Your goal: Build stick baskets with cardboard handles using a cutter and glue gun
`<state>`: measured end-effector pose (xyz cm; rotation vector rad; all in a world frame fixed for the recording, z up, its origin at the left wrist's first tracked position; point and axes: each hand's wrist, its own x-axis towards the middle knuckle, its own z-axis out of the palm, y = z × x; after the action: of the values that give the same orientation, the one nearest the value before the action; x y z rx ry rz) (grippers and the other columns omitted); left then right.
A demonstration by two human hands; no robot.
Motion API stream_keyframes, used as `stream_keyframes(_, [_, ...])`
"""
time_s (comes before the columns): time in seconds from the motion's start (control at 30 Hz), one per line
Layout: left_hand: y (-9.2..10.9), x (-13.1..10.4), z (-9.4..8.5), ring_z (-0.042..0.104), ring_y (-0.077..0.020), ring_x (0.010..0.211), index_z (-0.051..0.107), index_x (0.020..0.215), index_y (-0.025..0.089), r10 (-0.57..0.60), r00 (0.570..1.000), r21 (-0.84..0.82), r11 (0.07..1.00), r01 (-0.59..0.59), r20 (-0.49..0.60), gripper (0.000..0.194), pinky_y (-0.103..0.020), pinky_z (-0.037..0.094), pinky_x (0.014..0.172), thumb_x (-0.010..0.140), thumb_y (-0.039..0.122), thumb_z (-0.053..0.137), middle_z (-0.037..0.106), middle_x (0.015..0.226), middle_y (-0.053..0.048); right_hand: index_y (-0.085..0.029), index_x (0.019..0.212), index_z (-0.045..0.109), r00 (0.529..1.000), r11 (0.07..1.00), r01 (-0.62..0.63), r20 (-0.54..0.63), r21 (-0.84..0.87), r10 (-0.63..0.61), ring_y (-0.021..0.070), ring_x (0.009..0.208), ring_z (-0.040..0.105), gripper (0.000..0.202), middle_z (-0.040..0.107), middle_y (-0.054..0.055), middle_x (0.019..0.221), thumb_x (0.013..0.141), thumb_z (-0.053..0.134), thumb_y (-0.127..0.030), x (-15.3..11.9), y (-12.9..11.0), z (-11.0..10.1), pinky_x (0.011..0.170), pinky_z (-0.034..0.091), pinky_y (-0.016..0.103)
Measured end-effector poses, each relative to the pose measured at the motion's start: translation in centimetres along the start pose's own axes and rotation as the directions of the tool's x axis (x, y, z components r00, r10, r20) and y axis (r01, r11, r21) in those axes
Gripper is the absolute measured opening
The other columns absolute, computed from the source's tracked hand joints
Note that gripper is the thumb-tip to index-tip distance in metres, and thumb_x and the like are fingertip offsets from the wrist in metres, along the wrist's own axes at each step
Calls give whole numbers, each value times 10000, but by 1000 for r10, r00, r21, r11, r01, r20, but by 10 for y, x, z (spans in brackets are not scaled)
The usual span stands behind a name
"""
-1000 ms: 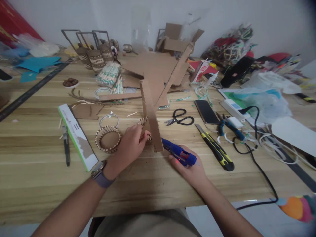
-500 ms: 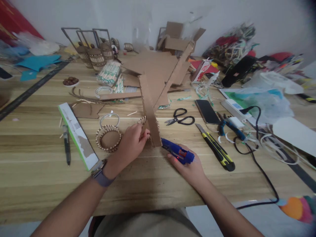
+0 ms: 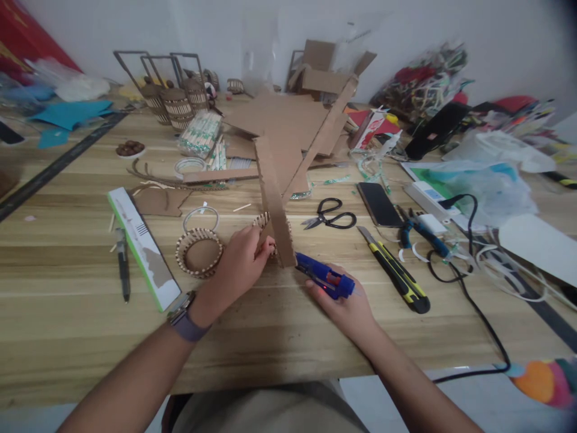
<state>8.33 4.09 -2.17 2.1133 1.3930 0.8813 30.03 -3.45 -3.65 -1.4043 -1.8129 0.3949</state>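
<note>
My left hand [image 3: 246, 255], with a watch on its wrist, is closed on a long cardboard strip [image 3: 276, 210] at the centre. The strip stands over a ring of small sticks [image 3: 260, 221], which it partly hides. In my right hand [image 3: 347, 304] is a blue glue gun [image 3: 324, 276] with a small red light, its tip at the strip's near end. A round stick-lined cardboard basket [image 3: 199, 252] sits left of my left hand.
Black scissors [image 3: 331, 215], a phone [image 3: 380, 203], a yellow and black cutter [image 3: 396, 270] and blue pliers [image 3: 424, 234] lie to the right. A white-green box [image 3: 144, 246] and a pen [image 3: 122, 264] lie left. Large cardboard [image 3: 283, 120] stands behind.
</note>
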Motion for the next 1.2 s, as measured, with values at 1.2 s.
stream_keyframes(1.2, [0,-3,-1,640,-216,858,498,713,223,33,998,35,999,-31,-58,214,-399,516,848,923,203,531,700,890,-38,-252,774,688,999,998,-41,-9,-38,41,240,707,702,198,735,36,742,895,632,-398,-2,1,3,688,559,350])
